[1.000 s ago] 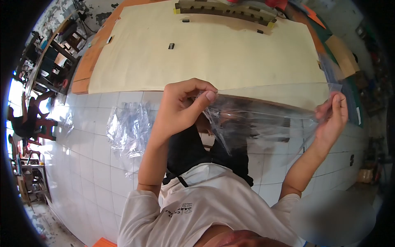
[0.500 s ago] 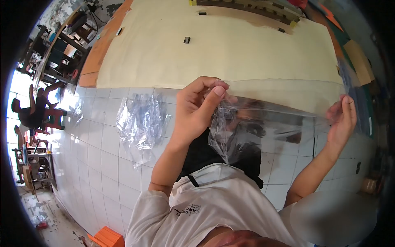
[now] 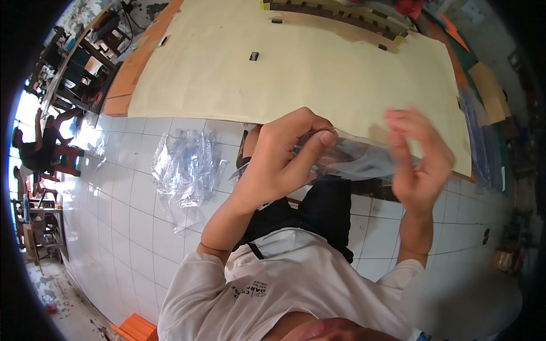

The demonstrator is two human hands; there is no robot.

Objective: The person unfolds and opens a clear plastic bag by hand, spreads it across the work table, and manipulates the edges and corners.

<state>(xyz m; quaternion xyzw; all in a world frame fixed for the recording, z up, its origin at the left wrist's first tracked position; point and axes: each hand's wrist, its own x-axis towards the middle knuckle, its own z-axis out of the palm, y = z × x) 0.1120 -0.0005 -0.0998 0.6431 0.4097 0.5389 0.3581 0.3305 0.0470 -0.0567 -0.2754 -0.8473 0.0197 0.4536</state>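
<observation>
My left hand [image 3: 284,162] grips a clear plastic sheet [image 3: 361,159] between thumb and curled fingers, in front of my lap. The sheet is bunched at that hand and stretches right. At its right end is my right hand [image 3: 421,156], blurred, with thumb and fingers apart. The sheet passes close to or behind this hand's thumb; whether they touch, I cannot tell. Just beyond both hands lies the table's pale yellow covering [image 3: 210,74].
Crumpled clear plastic [image 3: 187,167] lies on the tiled floor [image 3: 136,210] at left. A dark strip [image 3: 335,20] sits at the table's far side, with small black pieces [image 3: 253,56] nearby. Bluish plastic sheets [image 3: 480,142] lie at right. Another person [image 3: 42,139] sits far left.
My right hand has let go of the sheet's right end and moved left and toward my left hand. The stretched sheet has gathered into a narrower band.
</observation>
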